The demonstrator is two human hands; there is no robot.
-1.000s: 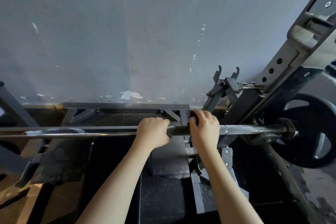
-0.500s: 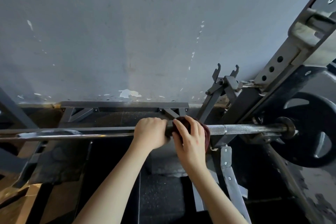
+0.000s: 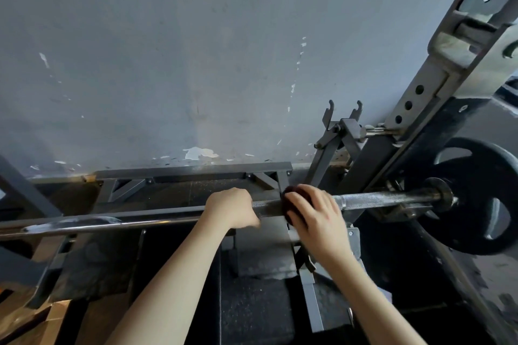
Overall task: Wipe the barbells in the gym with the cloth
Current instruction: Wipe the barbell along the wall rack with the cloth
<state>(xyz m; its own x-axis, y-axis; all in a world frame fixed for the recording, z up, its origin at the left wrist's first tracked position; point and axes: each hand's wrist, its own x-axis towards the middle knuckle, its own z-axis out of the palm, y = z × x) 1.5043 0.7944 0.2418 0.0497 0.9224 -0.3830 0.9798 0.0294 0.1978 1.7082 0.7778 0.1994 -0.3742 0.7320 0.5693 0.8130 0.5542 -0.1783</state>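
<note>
A steel barbell (image 3: 378, 200) lies across the rack from left to right, with a black weight plate (image 3: 482, 196) on its right end. My left hand (image 3: 231, 207) is wrapped around the bar near its middle. Just to the right, my right hand (image 3: 315, 214) presses a dark red cloth (image 3: 290, 199) around the bar. Most of the cloth is hidden under my fingers. A short stretch of bar shows between the two hands.
A grey rack upright (image 3: 420, 98) with holes leans at the right, with bar hooks (image 3: 343, 120) beside it. A dark metal frame (image 3: 193, 173) runs along the foot of the scuffed grey wall (image 3: 196, 50). The black bench pad (image 3: 252, 302) lies under my arms.
My right hand has turned on the bar and shifted slightly right, so the dark red cloth now shows at its left side. The left hand keeps its grip in the same place.
</note>
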